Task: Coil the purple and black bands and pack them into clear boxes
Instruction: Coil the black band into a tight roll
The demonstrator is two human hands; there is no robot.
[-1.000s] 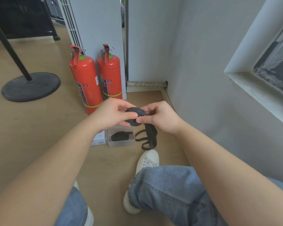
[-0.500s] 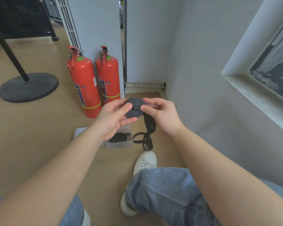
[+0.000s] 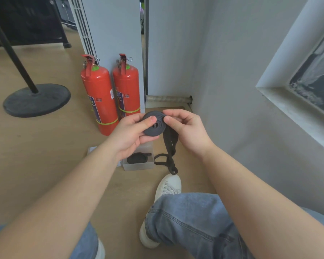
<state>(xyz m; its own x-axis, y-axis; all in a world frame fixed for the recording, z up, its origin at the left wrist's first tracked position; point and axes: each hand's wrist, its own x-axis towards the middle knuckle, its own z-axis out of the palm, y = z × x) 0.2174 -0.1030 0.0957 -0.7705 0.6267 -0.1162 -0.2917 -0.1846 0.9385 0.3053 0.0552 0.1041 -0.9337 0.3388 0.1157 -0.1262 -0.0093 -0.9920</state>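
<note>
Black band (image 3: 154,126), mostly coiled, is held above the floor (image 3: 45,156) between both hands. Left hand (image 3: 129,135) is curled round the coil, thumb pressed on its face. Right hand (image 3: 189,131) is clamped on its right edge in a pinch. Loose tail (image 3: 169,148) is hung down to the floor just beside the clear box (image 3: 138,166). Another coiled band (image 3: 137,158) is seen inside the box, which is set in front of the extinguishers (image 3: 99,98).

arms stretched forward, left hand (image 3: 131,133) and right hand (image 3: 188,130) pinch the black band (image 3: 157,130) between curled fingers (image 3: 151,119).
</note>
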